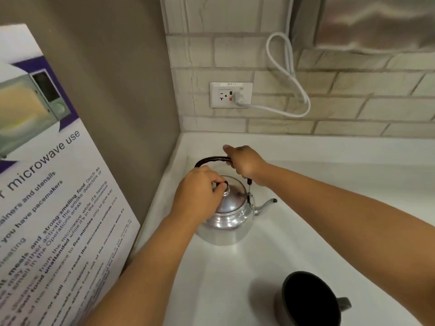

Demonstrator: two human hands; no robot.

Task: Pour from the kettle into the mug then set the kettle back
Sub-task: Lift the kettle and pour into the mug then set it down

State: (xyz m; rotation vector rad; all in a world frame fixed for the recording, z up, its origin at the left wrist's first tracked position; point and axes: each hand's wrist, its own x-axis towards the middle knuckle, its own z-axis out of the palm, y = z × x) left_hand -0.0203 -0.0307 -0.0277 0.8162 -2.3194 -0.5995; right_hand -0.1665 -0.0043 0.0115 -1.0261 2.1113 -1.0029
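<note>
A shiny metal kettle (226,222) stands on the white counter (329,208) near the corner, its spout pointing right. My right hand (244,162) is closed around its dark arched handle. On top, my left hand (200,191) pinches the black knob of the lid. A dark mug (308,300) with its handle to the right stands at the counter's front, apart from the kettle, its inside dark.
A poster about microwave use (54,196) leans against the brown side wall on the left. A wall outlet (231,94) with a white cord (289,74) plugged in sits on the tiled back wall. A steel appliance (376,22) hangs at upper right.
</note>
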